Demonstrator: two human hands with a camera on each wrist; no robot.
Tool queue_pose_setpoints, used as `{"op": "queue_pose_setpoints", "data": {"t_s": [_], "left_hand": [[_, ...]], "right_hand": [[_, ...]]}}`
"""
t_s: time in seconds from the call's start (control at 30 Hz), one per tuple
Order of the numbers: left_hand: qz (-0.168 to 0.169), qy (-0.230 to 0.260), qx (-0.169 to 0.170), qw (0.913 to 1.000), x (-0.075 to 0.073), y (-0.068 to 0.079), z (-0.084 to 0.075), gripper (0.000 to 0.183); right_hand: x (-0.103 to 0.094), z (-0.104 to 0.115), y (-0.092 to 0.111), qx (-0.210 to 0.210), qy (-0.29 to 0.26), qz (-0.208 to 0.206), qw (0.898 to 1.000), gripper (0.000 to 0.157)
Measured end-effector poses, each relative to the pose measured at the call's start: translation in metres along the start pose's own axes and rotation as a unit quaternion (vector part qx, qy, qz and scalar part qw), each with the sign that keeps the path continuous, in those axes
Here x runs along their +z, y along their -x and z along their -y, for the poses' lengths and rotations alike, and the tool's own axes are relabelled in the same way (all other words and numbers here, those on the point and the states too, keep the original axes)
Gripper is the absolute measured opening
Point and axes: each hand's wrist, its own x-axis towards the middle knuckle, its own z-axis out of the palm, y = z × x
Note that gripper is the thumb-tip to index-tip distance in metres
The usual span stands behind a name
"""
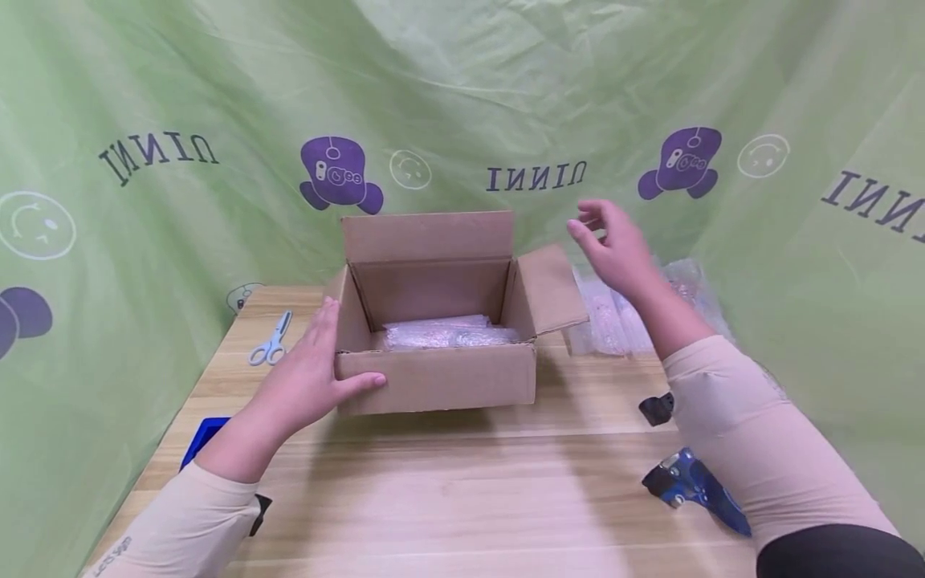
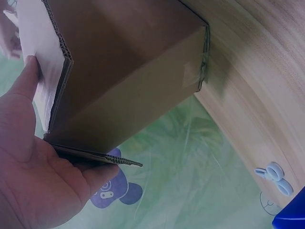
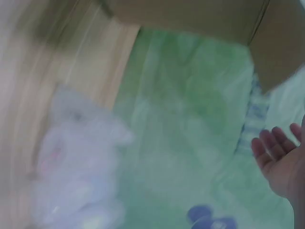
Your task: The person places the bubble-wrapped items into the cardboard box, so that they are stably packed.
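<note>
An opened cardboard box point(image 1: 437, 382) stands in the middle of the wooden table, its back flap raised and its right flap point(image 1: 552, 289) spread outward. Clear plastic packets point(image 1: 451, 334) lie on its floor. My left hand point(image 1: 302, 371) grips the box at its front left corner, thumb across the front and fingers along the left side; the left wrist view shows the thumb on one flap point(image 2: 44, 62). Raised beyond the right flap, my right hand point(image 1: 614, 245) has loosely bent fingers and holds nothing. Below it lie more clear plastic packets point(image 1: 614, 325), partly behind the forearm.
Light blue scissors point(image 1: 270, 343) lie left of the box. A blue object point(image 1: 205, 433) shows partly behind the left forearm. On the right are a blue tape dispenser point(image 1: 697, 486) and a small black item point(image 1: 656, 409). A green printed curtain point(image 1: 448, 96) hangs around the table.
</note>
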Motion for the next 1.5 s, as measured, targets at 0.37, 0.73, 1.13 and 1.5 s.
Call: {"op": "queue_pose_setpoints", "data": {"t_s": [0.37, 0.73, 1.13, 1.5], "left_hand": [[0.004, -0.003, -0.004, 1.0000, -0.002, 0.000, 0.001, 0.130], [0.000, -0.003, 0.001, 1.0000, 0.001, 0.000, -0.001, 0.128], [0.000, -0.001, -0.001, 1.0000, 0.000, -0.001, -0.001, 0.127], [0.002, 0.001, -0.003, 1.0000, -0.001, 0.000, -0.002, 0.127]], "right_hand": [[-0.008, -0.065, 0.021, 0.166, 0.112, 0.164, 0.966, 0.088], [0.018, -0.098, 0.037, 0.189, 0.132, 0.262, 0.937, 0.064], [0.028, -0.110, 0.043, 0.237, 0.080, 0.261, 0.932, 0.031], [0.011, -0.113, 0.047, 0.264, -0.034, 0.229, 0.936, 0.042]]}}
